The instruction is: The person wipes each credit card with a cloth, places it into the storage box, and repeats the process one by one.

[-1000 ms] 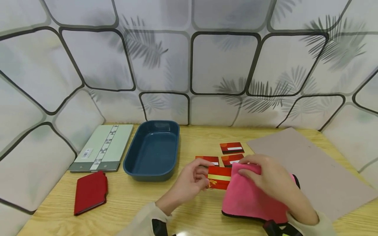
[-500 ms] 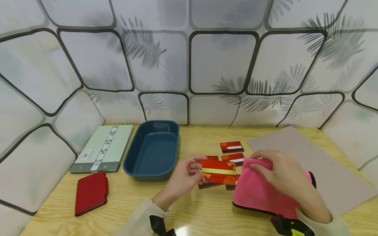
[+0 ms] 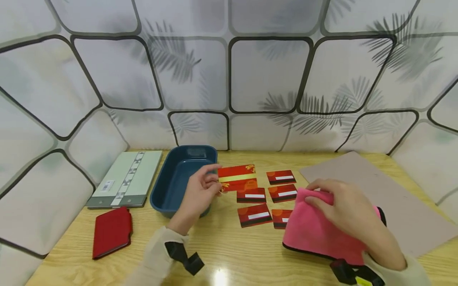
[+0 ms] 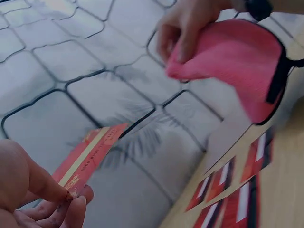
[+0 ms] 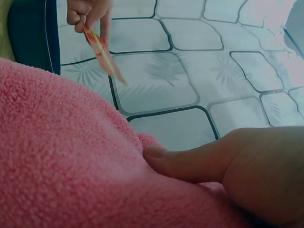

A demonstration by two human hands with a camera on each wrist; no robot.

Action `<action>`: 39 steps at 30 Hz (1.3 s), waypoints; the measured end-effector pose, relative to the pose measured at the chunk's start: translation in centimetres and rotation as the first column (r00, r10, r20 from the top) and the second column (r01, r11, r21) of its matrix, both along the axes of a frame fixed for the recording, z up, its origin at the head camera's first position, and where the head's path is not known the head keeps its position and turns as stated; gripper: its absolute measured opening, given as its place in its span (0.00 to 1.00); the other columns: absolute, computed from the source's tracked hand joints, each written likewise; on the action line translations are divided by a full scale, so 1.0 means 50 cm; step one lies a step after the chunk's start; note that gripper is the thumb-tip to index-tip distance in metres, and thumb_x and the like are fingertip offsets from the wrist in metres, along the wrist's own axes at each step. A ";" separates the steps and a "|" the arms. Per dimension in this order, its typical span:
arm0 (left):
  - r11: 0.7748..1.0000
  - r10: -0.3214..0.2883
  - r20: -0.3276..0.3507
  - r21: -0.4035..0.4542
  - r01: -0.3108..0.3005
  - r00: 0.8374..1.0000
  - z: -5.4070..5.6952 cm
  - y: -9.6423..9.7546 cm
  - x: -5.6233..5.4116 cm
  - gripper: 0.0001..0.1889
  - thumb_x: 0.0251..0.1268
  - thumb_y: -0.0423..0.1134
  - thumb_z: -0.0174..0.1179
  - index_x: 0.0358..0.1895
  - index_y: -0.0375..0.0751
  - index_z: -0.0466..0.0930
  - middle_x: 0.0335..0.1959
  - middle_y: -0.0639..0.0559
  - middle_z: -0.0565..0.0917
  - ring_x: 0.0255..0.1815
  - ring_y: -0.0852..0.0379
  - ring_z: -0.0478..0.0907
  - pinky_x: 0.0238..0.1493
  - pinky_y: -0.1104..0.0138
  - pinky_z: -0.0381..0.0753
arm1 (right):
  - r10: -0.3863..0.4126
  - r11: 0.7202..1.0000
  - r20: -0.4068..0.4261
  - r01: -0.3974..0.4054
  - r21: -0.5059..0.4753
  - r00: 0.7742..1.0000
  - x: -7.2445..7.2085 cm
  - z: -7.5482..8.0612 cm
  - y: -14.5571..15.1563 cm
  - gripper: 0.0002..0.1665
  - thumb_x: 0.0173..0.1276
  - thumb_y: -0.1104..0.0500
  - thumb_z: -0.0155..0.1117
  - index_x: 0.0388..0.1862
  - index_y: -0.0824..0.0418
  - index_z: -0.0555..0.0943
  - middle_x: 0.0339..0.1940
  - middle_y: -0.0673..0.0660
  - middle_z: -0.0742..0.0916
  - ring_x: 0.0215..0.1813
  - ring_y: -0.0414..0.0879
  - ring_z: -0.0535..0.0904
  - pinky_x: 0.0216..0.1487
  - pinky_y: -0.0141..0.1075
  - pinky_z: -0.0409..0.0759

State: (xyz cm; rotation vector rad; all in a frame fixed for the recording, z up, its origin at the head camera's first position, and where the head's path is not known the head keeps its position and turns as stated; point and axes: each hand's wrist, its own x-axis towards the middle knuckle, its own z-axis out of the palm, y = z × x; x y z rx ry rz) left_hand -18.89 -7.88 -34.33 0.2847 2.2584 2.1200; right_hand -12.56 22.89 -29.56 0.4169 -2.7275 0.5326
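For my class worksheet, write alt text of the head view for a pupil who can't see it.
A person's left-hand grip holds a striped red card, and their right-hand grip holds pink fabric. Five more red cards lie on a wooden table, right of a blue tray.

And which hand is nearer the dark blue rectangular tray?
Left: in the head view, the left hand overlaps the tray on its right; the right hand is right of the red rectangular cards.

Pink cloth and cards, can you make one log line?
left hand: pinches red card | right hand: grips pink cloth | table: five other cards
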 end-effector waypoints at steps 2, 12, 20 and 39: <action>1.000 0.028 0.024 -0.003 -0.028 0.999 0.009 -0.023 -0.015 0.25 0.63 0.20 0.52 0.62 0.39 0.71 0.31 0.50 0.79 0.26 0.58 0.76 0.32 0.67 0.81 | 0.001 1.000 0.006 -0.001 0.001 1.000 -0.002 0.000 -0.001 0.11 0.52 0.53 0.77 0.35 0.46 0.85 0.35 0.52 0.87 0.36 0.49 0.79 0.36 0.45 0.75; 0.982 0.161 0.167 -0.125 -0.141 0.973 0.005 -0.131 -0.104 0.24 0.68 0.26 0.52 0.67 0.33 0.63 0.47 0.38 0.79 0.31 0.58 0.82 0.42 0.61 0.85 | 0.023 1.000 -0.021 -0.023 -0.005 1.000 -0.004 -0.007 -0.005 0.11 0.51 0.54 0.77 0.33 0.46 0.85 0.32 0.48 0.87 0.32 0.44 0.77 0.33 0.40 0.72; 0.976 0.182 0.225 -0.161 -0.148 0.957 -0.010 -0.183 -0.153 0.26 0.69 0.24 0.49 0.70 0.30 0.59 0.63 0.28 0.70 0.29 0.64 0.80 0.35 0.72 0.83 | 0.012 1.000 0.014 -0.012 -0.011 1.000 -0.004 -0.008 -0.005 0.11 0.52 0.53 0.77 0.35 0.46 0.85 0.34 0.49 0.87 0.33 0.46 0.77 0.33 0.41 0.72; 0.939 0.228 0.275 -0.317 -0.136 0.934 -0.029 -0.171 -0.206 0.26 0.69 0.22 0.42 0.70 0.28 0.60 0.62 0.28 0.71 0.25 0.66 0.75 0.37 0.70 0.84 | 0.030 1.000 -0.003 -0.030 0.005 1.000 0.005 -0.005 -0.015 0.12 0.51 0.53 0.77 0.35 0.47 0.85 0.34 0.49 0.87 0.35 0.46 0.79 0.35 0.43 0.75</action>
